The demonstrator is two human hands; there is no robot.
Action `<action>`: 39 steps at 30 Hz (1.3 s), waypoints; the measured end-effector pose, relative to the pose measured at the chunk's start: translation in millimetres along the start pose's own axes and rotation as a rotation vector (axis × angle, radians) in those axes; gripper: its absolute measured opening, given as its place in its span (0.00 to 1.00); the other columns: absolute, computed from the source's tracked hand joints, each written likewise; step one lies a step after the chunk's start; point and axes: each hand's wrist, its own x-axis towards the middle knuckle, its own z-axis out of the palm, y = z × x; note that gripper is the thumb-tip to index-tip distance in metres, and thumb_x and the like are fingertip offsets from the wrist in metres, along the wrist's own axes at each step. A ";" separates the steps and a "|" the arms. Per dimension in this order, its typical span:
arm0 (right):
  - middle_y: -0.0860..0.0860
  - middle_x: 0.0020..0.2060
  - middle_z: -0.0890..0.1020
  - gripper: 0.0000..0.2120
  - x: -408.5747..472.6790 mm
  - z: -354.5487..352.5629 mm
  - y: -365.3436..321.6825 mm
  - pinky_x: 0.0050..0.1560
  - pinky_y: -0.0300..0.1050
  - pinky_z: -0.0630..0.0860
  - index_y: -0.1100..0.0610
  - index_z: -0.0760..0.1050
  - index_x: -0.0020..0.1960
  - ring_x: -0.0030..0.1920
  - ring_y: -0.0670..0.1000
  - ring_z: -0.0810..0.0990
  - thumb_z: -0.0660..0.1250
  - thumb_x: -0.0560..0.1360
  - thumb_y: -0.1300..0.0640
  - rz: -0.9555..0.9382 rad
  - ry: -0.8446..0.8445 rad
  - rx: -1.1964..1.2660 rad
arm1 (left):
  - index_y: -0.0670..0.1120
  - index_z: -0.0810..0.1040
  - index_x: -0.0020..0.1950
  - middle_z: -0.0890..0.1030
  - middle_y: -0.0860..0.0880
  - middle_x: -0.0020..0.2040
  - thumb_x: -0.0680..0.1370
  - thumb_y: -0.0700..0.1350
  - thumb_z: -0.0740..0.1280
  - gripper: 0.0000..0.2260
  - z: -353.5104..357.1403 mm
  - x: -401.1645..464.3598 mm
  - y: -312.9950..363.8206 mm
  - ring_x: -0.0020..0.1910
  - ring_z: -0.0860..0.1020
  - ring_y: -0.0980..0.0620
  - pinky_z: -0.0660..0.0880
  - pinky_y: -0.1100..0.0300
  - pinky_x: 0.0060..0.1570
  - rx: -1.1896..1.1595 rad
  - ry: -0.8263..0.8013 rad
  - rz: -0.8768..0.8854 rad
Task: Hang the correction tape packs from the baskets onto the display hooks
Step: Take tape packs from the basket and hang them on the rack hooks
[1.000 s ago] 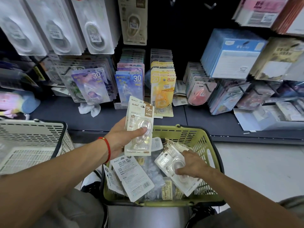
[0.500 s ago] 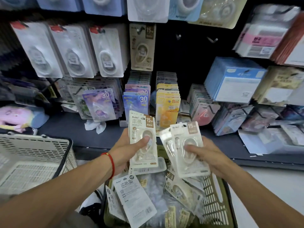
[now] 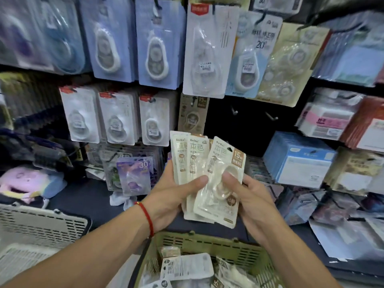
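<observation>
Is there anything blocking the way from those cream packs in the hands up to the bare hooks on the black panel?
Nothing visible does. The cream packs, held by the left hand and right hand, sit just below two bare hooks, with only open dark panel between them.

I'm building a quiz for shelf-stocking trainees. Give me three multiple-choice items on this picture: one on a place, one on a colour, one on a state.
1. Where is the olive-green plastic basket?
A. Below the hands
B. Hung on a hook
C. On the top shelf

2. What colour is the cord bracelet on the left wrist?
A. Blue
B. Red
C. Black

3. How are the cream correction tape packs held?
A. Lying in the basket
B. Left hand alone
C. Fanned between both hands

Answers: 1 A, its rim shows under the wrists. 2 B, plainly red. 3 C, the right hand grips them too.
</observation>
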 end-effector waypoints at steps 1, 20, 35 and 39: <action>0.59 0.61 0.86 0.20 2.6 2.8 -2.6 0.52 0.50 0.86 0.54 0.84 0.63 0.60 0.61 0.86 0.79 0.73 0.49 -0.021 0.005 -0.013 | 0.53 0.72 0.71 0.85 0.47 0.64 0.71 0.39 0.78 0.31 -3.3 0.7 6.2 0.62 0.85 0.46 0.85 0.52 0.53 -0.004 0.005 0.012; 0.45 0.50 0.89 0.12 102.4 82.4 -33.0 0.51 0.50 0.82 0.46 0.83 0.55 0.50 0.48 0.88 0.71 0.73 0.47 -0.321 0.188 -0.415 | 0.69 0.73 0.61 0.84 0.64 0.58 0.69 0.42 0.83 0.32 -88.6 -15.9 60.2 0.55 0.84 0.63 0.82 0.66 0.47 0.343 0.544 0.522; 0.37 0.50 0.86 0.13 108.1 69.8 16.2 0.46 0.38 0.81 0.42 0.77 0.59 0.50 0.39 0.86 0.73 0.78 0.41 -0.341 0.289 -0.540 | 0.68 0.72 0.64 0.84 0.65 0.58 0.70 0.41 0.83 0.34 -86.8 -11.5 58.4 0.55 0.84 0.64 0.82 0.67 0.47 0.370 0.542 0.562; 0.44 0.50 0.86 0.07 140.5 63.5 34.2 0.48 0.44 0.80 0.43 0.75 0.57 0.50 0.41 0.85 0.70 0.81 0.45 -0.355 0.350 -0.578 | 0.64 0.71 0.69 0.83 0.65 0.60 0.70 0.42 0.83 0.35 -85.8 -7.8 55.8 0.58 0.83 0.64 0.83 0.62 0.52 0.349 0.548 0.548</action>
